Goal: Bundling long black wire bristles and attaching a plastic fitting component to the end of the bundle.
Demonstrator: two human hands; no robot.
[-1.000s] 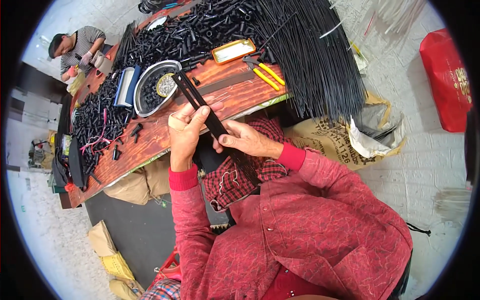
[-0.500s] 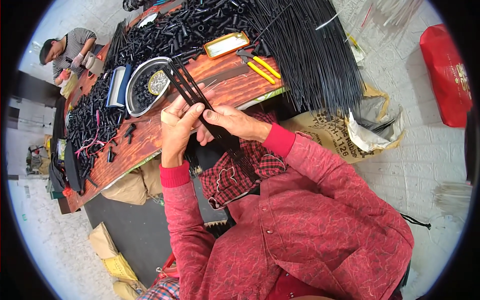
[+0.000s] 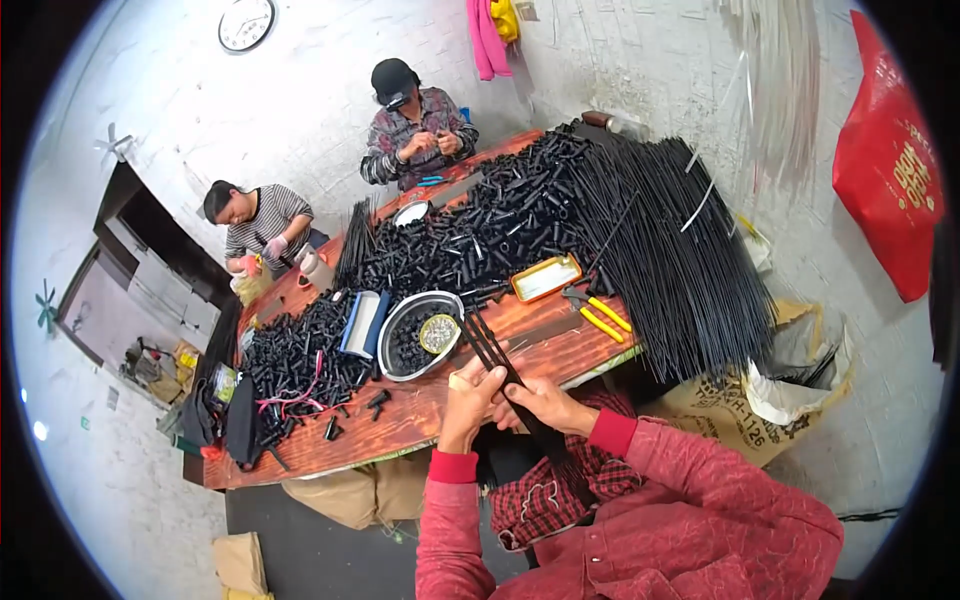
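Observation:
A bundle of long, thin black rods is held between my two hands above the table's near edge. My left hand closes on it near the upper ends, where a few rods fan apart, and a tan wrap shows on one finger. Just below, my right hand grips the bundle with the thumb along its top. The lower ends run down over a red-and-black checked cloth at my lap. Nearest beyond my hands is an oval metal-rimmed tray of small black parts, holding a round dish of tiny shiny pieces.
Black tubular parts heap on the reddish wooden table. Yellow-handled pliers, an orange-rimmed tray and a blue-and-white box lie there. Many black rods overhang the right edge above a sack. Two people sit beyond.
The view has tilted upward, bringing a second person, a wall clock and more wall into sight. Both hands keep their hold on the black rods, with little change in grip.

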